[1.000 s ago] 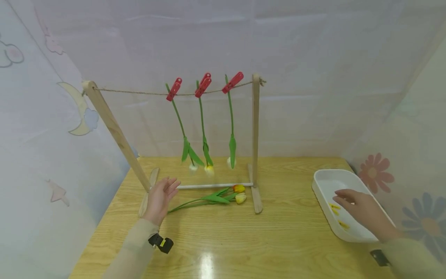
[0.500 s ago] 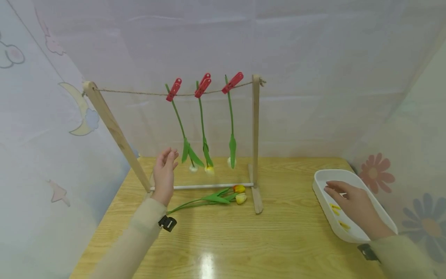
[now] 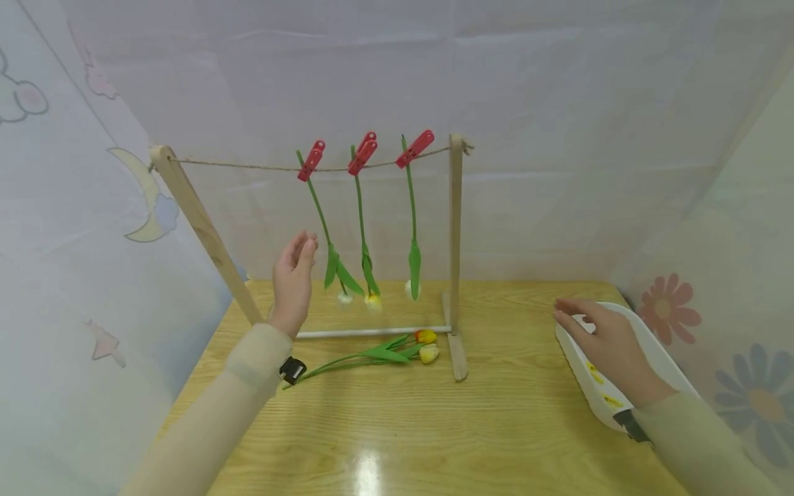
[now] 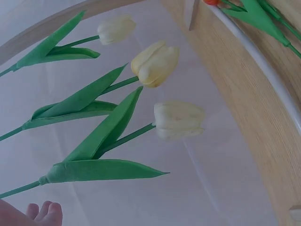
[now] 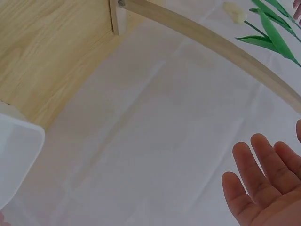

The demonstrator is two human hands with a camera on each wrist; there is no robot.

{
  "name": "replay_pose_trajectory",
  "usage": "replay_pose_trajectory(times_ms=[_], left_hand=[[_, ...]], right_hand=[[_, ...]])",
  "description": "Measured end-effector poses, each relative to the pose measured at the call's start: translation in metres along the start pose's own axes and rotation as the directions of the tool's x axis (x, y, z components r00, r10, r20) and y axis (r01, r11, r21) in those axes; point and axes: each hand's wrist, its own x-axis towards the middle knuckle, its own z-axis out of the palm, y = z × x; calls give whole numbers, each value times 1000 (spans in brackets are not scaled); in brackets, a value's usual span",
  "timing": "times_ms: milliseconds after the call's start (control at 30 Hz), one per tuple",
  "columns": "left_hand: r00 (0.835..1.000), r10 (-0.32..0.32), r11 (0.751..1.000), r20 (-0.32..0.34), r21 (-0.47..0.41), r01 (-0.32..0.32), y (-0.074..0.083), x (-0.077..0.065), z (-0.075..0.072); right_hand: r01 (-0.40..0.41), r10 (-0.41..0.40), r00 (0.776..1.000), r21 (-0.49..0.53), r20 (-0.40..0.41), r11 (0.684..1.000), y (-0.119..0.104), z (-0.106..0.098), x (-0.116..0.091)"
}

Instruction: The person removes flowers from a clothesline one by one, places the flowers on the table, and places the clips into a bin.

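Note:
Three tulips hang head down from a twine line [image 3: 248, 165], held by red clothespins [image 3: 311, 161]. My left hand [image 3: 293, 282] is raised just left of the leftmost hanging tulip [image 3: 321, 213], fingers relaxed and holding nothing. In the left wrist view its fingertips [image 4: 49, 212] appear beside that tulip's stem [image 4: 21, 189], below a white bloom [image 4: 178, 121]. Over the near-left side of a white tray [image 3: 657, 344] hovers my right hand [image 3: 611, 348]. The right wrist view has its fingers [image 5: 263, 172] loosely spread, with nothing in them.
Wooden posts [image 3: 455, 234] and a white bottom bar [image 3: 378, 332] frame the line. An orange-yellow tulip [image 3: 425, 336] and a pale yellow one [image 3: 429, 354] lie on the table [image 3: 397, 427] before it. Yellow clothespins [image 3: 612, 401] lie in the tray. A fabric backdrop [image 3: 558, 138] stands behind.
My left hand has risen from near the lying tulip stems to beside the leftmost hanging tulip. My right hand has moved left and away from me, toward the tray's left rim.

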Motion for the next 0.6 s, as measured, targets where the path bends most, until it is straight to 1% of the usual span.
replay_pose_trajectory(times_ms=[100,233,333,467,600], left_hand=[[1000,11,1000,26,16,-12,4,5,0],[999,3,999,32,36,-5,9,13,1],[999,1,999,32,40,-2,12,17,2],[999,8,999,39,39,-10,17,19,3],[999,15,999,43,42,-16,20,20,2]], right_hand=[[-5,5,1000,-3,29,1000,-14,-1,11],[7,-8,998,14,68,1000,-30,-3,27],[68,-69,996,24,60,997,-36,-3,38],[174,-174,985,13,13,985,-39,-2,48],[220,-220,975,21,-6,975,-41,-2,54]])
